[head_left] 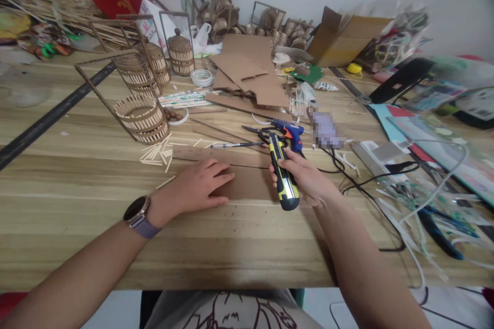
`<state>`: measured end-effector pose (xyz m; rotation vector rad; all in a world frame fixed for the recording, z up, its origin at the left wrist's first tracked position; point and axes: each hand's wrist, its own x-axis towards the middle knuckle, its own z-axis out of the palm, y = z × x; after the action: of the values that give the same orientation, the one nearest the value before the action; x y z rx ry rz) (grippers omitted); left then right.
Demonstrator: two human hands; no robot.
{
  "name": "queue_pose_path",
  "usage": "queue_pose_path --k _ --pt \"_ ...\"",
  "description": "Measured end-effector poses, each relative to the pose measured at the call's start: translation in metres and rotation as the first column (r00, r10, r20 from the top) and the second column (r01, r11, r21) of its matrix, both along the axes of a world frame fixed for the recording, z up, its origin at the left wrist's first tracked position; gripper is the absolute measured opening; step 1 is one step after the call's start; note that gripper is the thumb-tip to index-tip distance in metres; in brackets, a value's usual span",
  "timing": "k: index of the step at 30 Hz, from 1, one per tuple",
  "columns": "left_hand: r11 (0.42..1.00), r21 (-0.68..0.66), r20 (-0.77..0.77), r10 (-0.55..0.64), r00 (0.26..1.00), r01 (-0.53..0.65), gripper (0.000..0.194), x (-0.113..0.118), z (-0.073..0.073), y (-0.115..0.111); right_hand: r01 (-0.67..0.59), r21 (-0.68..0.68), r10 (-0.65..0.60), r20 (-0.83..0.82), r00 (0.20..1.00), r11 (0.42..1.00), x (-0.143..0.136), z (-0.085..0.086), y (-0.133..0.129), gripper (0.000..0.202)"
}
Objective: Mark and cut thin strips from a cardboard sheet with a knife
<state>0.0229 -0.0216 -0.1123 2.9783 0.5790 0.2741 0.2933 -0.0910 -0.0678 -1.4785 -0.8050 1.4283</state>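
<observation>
My left hand (203, 185), with a watch on its wrist, lies with fingers spread on a flat brown cardboard piece (247, 182) near the table's front. In my right hand (299, 172) is a yellow and black utility knife (283, 172), held over the cardboard's right end. Behind the cardboard lie a pen (235, 145), black scissors (260, 132) and a blue glue gun (289, 131). Several short pale sticks (156, 151) are scattered left of it, beside a small slatted basket (141, 118) with a tall handle.
More slatted baskets (180, 54) stand at the back left. Cardboard sheets (247, 69), a tape roll (201, 78) and an open box (343, 38) sit farther back. A power strip (376, 159), cables and blue-handled pliers (438, 234) occupy the right side.
</observation>
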Motion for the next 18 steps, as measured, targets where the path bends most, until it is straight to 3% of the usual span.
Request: queue_pose_path --k 11,14,18 --pt "0.999 -0.041 -0.008 -0.006 1.000 0.006 0.056 -0.001 -0.002 0.003 -0.104 -0.018 0.103 -0.069 0.992 0.994 -0.004 -0.002 -0.002 0.043" --pt "0.996 -0.083 0.031 0.014 0.999 -0.011 0.052 -0.009 0.009 0.012 -0.132 -0.022 0.129 -0.089 0.988 0.991 -0.006 -0.003 -0.002 0.043" --pt "0.972 -0.120 0.012 0.206 0.978 -0.203 0.018 -0.032 0.037 0.027 -0.131 -0.022 0.129 -0.078 0.988 0.991 -0.008 -0.001 -0.001 0.042"
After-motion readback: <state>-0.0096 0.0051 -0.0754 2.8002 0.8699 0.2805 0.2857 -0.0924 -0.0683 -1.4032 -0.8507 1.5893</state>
